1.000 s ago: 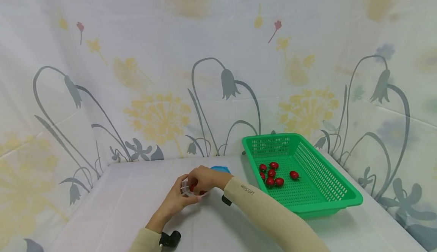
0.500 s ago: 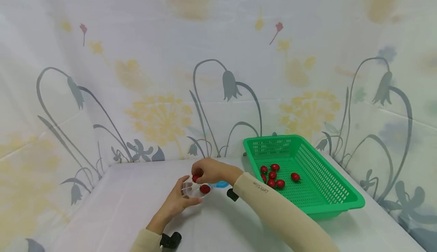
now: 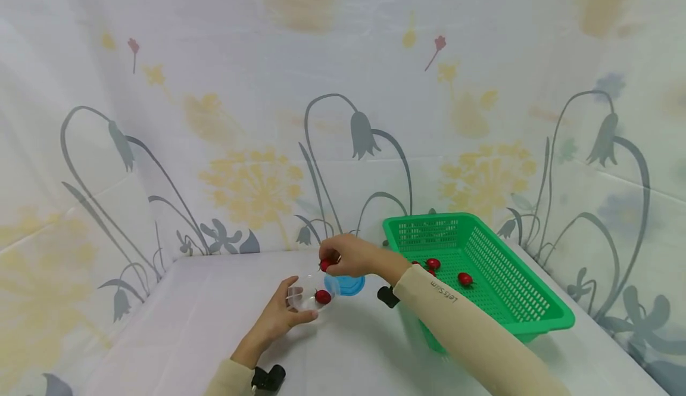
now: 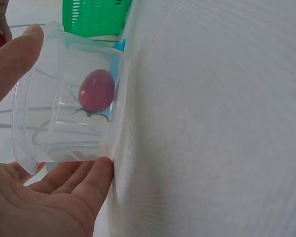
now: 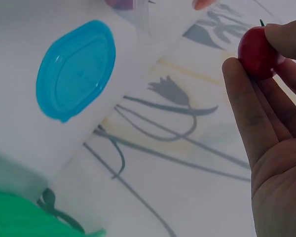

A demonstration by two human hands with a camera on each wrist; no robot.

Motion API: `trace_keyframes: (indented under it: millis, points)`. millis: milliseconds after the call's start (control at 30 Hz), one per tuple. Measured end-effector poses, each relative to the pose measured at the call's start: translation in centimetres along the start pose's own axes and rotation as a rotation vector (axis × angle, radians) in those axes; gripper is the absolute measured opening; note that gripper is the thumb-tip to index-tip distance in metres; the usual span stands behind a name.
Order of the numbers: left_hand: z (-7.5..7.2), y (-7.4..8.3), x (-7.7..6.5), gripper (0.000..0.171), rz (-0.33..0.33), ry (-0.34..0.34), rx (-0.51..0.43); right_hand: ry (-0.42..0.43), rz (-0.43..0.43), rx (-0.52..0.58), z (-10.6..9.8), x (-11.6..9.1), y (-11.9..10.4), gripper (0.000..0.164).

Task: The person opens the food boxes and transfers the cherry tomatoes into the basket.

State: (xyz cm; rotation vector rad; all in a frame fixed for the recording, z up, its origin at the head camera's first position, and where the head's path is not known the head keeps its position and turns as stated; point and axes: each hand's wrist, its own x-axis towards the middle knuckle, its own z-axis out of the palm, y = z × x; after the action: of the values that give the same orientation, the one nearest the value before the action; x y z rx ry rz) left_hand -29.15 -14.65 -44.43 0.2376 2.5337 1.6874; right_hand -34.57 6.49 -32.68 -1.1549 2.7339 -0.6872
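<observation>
My left hand (image 3: 277,315) holds a clear plastic tub (image 4: 49,108) on the table, thumb on one side and fingers on the other. One red cherry tomato (image 4: 97,90) with a green stem lies inside, near the tub's bottom. Just above and to the right of the tub, my right hand (image 3: 348,256) pinches another cherry tomato (image 5: 258,53) between thumb and fingers. Under that hand, a blue lid (image 5: 79,71) lies flat on the white tabletop, partly covered by it in the head view.
A green plastic basket (image 3: 514,289) stands at the right, partly behind my right forearm. Several cherry tomatoes (image 3: 433,263) lie in it, with one tomato (image 3: 465,278) apart from the others. A flower-printed cloth (image 3: 257,187) hangs behind the table.
My right hand has come out of the tub with a cherry tomato and moved right and upward in view, uncovering more of the blue lid. My left hand stays on the tub.
</observation>
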Motion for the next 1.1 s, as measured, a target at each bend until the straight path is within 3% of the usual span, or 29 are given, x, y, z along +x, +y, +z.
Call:
trace_keyframes:
  millis: [367,633,1100]
  points:
    - [0.4,-0.4,0.2,0.095,0.023,0.01,0.012,0.053,0.049,0.069,-2.7,-4.6,3.4,0.013]
    - [0.5,-0.5,0.2,0.094,0.026,0.008,0.025,0.143,0.079,0.023,-4.3,-8.2,6.5,0.015]
    - [0.2,-0.4,0.1,0.095,0.016,0.012,0.019,0.205,0.145,0.018,-5.9,-12.9,11.7,0.015]
